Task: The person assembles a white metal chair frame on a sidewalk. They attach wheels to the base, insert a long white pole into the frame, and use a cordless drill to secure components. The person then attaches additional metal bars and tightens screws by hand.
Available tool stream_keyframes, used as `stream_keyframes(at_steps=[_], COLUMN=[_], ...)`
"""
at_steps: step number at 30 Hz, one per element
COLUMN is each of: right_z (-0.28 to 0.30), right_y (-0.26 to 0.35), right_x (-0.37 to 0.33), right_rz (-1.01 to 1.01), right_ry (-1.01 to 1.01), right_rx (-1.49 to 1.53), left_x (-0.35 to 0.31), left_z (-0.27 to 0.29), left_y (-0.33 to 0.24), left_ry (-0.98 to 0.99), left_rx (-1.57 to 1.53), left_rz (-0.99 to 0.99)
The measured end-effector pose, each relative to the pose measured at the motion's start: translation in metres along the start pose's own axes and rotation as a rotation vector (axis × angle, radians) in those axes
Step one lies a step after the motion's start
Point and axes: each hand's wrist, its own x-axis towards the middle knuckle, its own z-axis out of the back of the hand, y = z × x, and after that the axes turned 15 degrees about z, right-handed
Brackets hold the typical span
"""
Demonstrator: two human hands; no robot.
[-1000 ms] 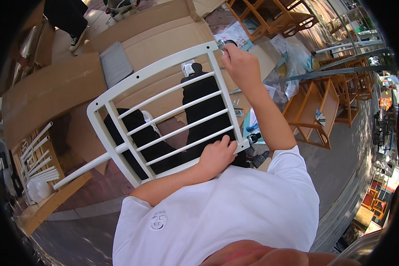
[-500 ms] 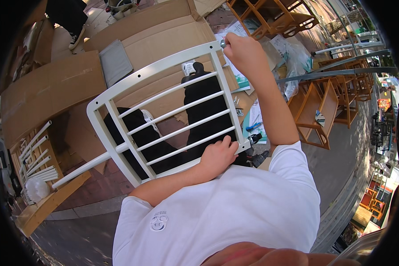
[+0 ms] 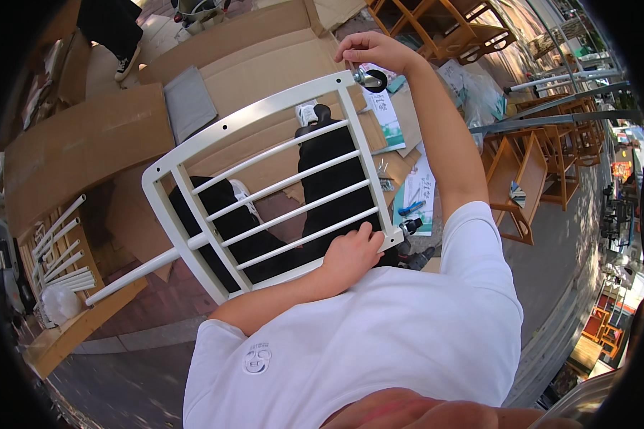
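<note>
A white slatted frame (image 3: 256, 111) with thin crossbars lies tilted across my lap, and a long white tube (image 3: 139, 275) runs from its left side. My left hand (image 3: 352, 254) holds the frame's near rail close to the right corner, fingers bent over it. At the far right corner sits a caster with a black wheel (image 3: 374, 81). My right hand (image 3: 376, 50) is just above that caster, its fingers bent together at the corner; whatever is between them is too small to make out. Another dark caster (image 3: 411, 227) sticks out at the near right corner.
Cardboard sheets (image 3: 265, 53) cover the ground ahead. White tubes (image 3: 57, 247) are stacked at left. Printed sheets (image 3: 418, 187) and a blue cutter (image 3: 411, 208) lie at right, beside brown wooden racks (image 3: 519, 179). A person's leg (image 3: 118, 32) shows at top left.
My right hand has come off the caster and moved up and slightly left to the frame's corner, baring the black wheel. My left hand and the frame have hardly moved.
</note>
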Motion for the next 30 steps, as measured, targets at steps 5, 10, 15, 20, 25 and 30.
stream_keyframes(at_steps=[5, 10, 15, 20, 25, 30], right_z=[-0.017, -0.073, -0.119, -0.137, -0.133, -0.118], right_y=[-0.066, -0.047, -0.004, 0.048, 0.062, 0.074], right_x=[-0.022, -0.066, -0.083, -0.081, -0.074, -0.057], right_rz=[-0.069, -0.085, -0.184, -0.044, 0.016, 0.027], right_ry=[-0.021, -0.328, -0.667, -0.840, -0.718, -0.577], right_rx=[0.441, 0.339, 0.398, -0.520, -0.932, -1.080], left_x=[0.001, 0.001, 0.002, 0.001, 0.001, 0.002], left_z=[0.001, 0.003, 0.004, 0.003, 0.004, 0.002], left_y=[0.000, 0.001, 0.000, 0.000, 0.000, 0.000], left_ry=[0.011, 0.011, 0.011, 0.010, -0.007, -0.005], left_rx=[-0.018, -0.012, -0.016, -0.028, -0.034, -0.022], left_rz=[0.006, 0.002, 0.020, 0.004, -0.007, 0.013])
